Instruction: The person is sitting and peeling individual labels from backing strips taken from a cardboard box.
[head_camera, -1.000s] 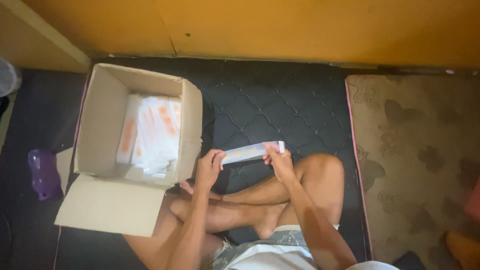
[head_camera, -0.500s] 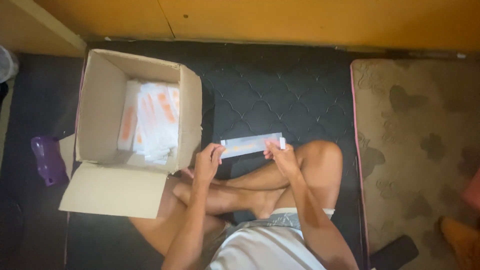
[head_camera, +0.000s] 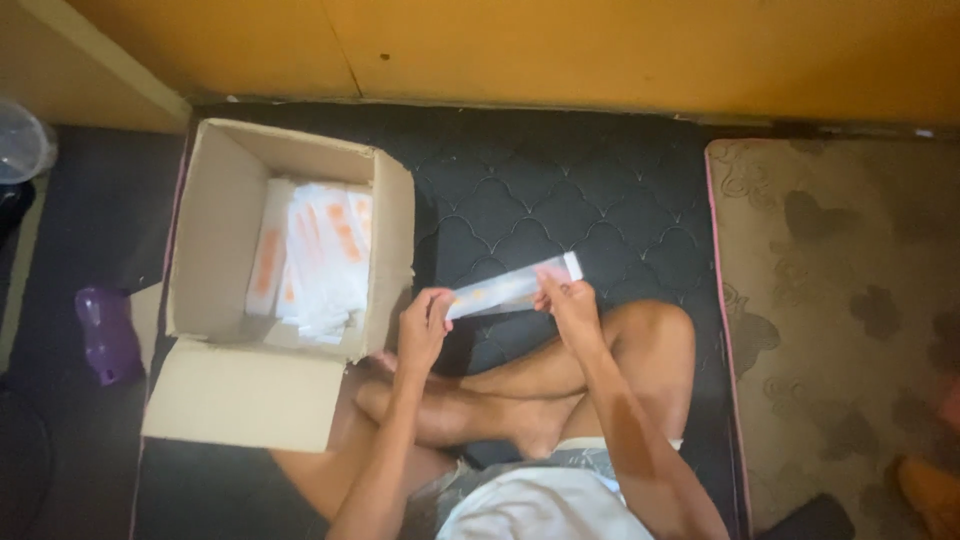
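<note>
I sit cross-legged on a dark quilted mat (head_camera: 560, 190). Both hands hold one long, narrow white packet (head_camera: 505, 290) with orange marks, level in front of my knees. My left hand (head_camera: 422, 328) pinches its left end and my right hand (head_camera: 567, 303) grips it near the right end. To the left stands an open cardboard box (head_camera: 215, 230) with several similar white and orange packets (head_camera: 315, 255) stacked inside; my left hand is just beside the box's right wall.
A yellow wall (head_camera: 560, 50) runs along the far edge of the mat. A beige patterned mat (head_camera: 840, 300) lies to the right. A purple plastic bottle (head_camera: 105, 335) lies on the dark floor left of the box, whose front flap (head_camera: 245, 395) folds outward.
The packet stays in both hands, with its right end tilted slightly higher. The view has shifted a little.
</note>
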